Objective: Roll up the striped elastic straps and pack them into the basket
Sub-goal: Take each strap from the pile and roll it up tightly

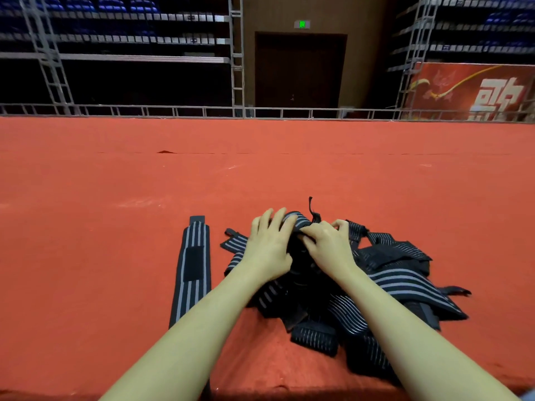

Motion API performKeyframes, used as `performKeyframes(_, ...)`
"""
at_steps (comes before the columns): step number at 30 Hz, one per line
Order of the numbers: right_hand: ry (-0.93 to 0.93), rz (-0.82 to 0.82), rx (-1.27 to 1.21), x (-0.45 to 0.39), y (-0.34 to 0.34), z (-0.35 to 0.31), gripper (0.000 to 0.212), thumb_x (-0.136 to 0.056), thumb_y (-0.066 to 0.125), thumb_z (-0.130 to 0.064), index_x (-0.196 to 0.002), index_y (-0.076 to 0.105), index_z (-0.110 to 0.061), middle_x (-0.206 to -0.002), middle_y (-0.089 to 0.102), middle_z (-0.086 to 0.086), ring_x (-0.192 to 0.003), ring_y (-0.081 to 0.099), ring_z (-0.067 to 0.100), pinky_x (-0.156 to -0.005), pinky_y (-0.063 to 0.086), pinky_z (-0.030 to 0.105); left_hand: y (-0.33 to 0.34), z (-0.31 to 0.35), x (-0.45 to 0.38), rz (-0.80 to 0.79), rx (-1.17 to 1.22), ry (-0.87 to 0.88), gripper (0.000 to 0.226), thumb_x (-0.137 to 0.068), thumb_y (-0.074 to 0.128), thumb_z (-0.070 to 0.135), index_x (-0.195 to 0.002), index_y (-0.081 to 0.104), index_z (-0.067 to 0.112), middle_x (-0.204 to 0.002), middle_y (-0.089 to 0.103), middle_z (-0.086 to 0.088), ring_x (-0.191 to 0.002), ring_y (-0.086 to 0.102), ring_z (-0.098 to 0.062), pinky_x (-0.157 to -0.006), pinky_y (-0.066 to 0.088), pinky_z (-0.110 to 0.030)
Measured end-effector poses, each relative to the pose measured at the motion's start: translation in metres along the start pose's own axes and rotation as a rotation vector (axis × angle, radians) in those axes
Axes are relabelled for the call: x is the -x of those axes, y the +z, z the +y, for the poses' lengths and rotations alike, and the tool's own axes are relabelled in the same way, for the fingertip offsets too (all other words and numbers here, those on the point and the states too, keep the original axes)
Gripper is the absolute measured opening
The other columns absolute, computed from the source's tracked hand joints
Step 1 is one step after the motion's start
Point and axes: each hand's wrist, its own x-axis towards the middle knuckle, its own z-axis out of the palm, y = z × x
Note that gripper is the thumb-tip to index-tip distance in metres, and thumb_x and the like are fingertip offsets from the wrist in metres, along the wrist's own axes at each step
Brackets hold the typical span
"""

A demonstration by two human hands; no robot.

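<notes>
While both hands are gripping it, the rolled strap is lying crosswise between the left hand, fingers curled over it, and the right hand, pinching it.

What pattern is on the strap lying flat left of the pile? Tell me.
Black with grey lengthwise stripes and a plain black patch mid-length on the flat strap; head view.

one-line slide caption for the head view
Both hands roll a striped elastic strap above a loose strap pile on red carpet.

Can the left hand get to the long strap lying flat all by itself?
Probably yes. The flat strap lies just beside the left hand on the red cloth, nothing between them, though that hand is busy on the rolled strap.
</notes>
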Motion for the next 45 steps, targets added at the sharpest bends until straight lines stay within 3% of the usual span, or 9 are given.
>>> performKeyframes(5, -0.046, 0.056, -0.062, 0.003, 0.005, 0.001, 0.023, -0.078, 0.047, -0.028, -0.079, 0.070, -0.024, -0.075, 0.065, -0.010, -0.069, 0.060, 0.018, -0.073, 0.019, 0.031, 0.020, -0.001, -0.013, 0.090, 0.020, -0.021, 0.024, -0.087, 0.047, 0.009, -0.108, 0.058, 0.010, -0.106, 0.061, -0.007, -0.105, 0.051, -0.030, -0.094, 0.026, -0.033)
performKeyframes(9, 0.031, -0.119, -0.002, 0.008, 0.009, 0.013, 0.018, -0.083, 0.064, -0.026, -0.096, 0.055, -0.018, -0.093, 0.061, -0.006, -0.088, 0.057, 0.020, -0.079, 0.021, 0.034, 0.013, -0.009, -0.021, 0.082, -0.014, -0.080, 0.020, -0.089, 0.043, 0.009, -0.106, 0.052, 0.012, -0.100, 0.059, -0.007, -0.098, 0.052, -0.031, -0.084, 0.029, -0.035)
performKeyframes(13, 0.145, -0.065, -0.032, 0.020, 0.011, 0.022, 0.005, -0.090, 0.060, -0.021, -0.093, 0.059, -0.019, -0.090, 0.064, -0.006, -0.091, 0.058, 0.023, -0.077, 0.013, 0.031, 0.006, -0.017, -0.025, 0.041, -0.036, -0.086, 0.021, -0.094, 0.043, 0.025, -0.110, 0.049, 0.014, -0.104, 0.059, -0.007, -0.103, 0.052, -0.031, -0.086, 0.031, -0.037)
performKeyframes(18, 0.148, -0.172, -0.042, 0.005, 0.004, 0.001, 0.052, -0.091, 0.057, -0.039, -0.141, 0.040, -0.036, -0.114, 0.053, -0.007, -0.108, 0.047, 0.019, -0.087, 0.017, 0.036, 0.005, -0.008, -0.021, 0.110, 0.113, -0.104, 0.025, -0.093, 0.053, 0.037, -0.106, 0.056, 0.017, -0.098, 0.061, -0.005, -0.101, 0.053, -0.028, -0.084, 0.030, -0.036)
performKeyframes(24, 0.105, -0.009, -0.270, -0.015, -0.009, -0.010, 0.009, -0.091, 0.060, -0.023, -0.096, 0.066, -0.019, -0.103, 0.053, -0.004, -0.102, 0.046, 0.020, -0.080, 0.012, 0.028, -0.010, -0.015, -0.008, 0.227, 0.238, -0.120, 0.016, -0.088, 0.058, 0.031, -0.089, 0.056, 0.015, -0.084, 0.062, -0.001, -0.087, 0.055, -0.026, -0.077, 0.028, -0.034)
performKeyframes(29, 0.113, 0.137, -0.428, -0.029, -0.030, -0.030, 0.012, -0.095, 0.048, -0.017, -0.097, 0.060, -0.019, -0.087, 0.052, -0.015, -0.091, 0.051, 0.015, -0.079, 0.015, 0.027, -0.046, -0.007, -0.017, 0.340, 0.303, -0.167, 0.020, -0.081, 0.063, 0.026, -0.081, 0.045, 0.017, -0.078, 0.059, -0.001, -0.080, 0.053, -0.028, -0.072, 0.031, -0.034)
performKeyframes(33, 0.067, 0.241, -0.450, -0.041, -0.049, -0.040, 0.017, -0.090, 0.046, -0.024, -0.094, 0.062, -0.019, -0.086, 0.060, -0.013, -0.087, 0.052, 0.013, -0.079, 0.016, 0.027, -0.068, -0.009, -0.023, 0.374, 0.301, -0.174, 0.011, -0.080, 0.057, 0.013, -0.091, 0.053, 0.011, -0.084, 0.063, -0.006, -0.083, 0.056, -0.031, -0.070, 0.037, -0.036)
performKeyframes(40, 0.121, -0.092, -0.356, -0.039, -0.048, -0.033, 0.010, -0.090, 0.055, -0.020, -0.099, 0.060, -0.021, -0.091, 0.061, -0.011, -0.098, 0.053, 0.015, -0.082, 0.014, 0.030, -0.087, -0.020, -0.012, 0.409, 0.633, -0.221, 0.028, -0.076, 0.045, -0.004, -0.094, 0.048, 0.018, -0.077, 0.060, -0.006, -0.076, 0.056, -0.033, -0.070, 0.049, -0.049)
performKeyframes(45, 0.242, 0.013, -0.442, -0.034, -0.045, -0.041, 0.007, -0.093, 0.055, -0.024, -0.090, 0.060, -0.024, -0.080, 0.061, -0.010, -0.087, 0.057, 0.018, -0.080, 0.017, 0.030, -0.082, -0.027, 0.002, 0.383, 0.469, -0.290, 0.029, -0.078, 0.051, 0.004, -0.105, 0.050, 0.016, -0.086, 0.061, -0.004, -0.085, 0.057, -0.033, -0.070, 0.044, -0.039)
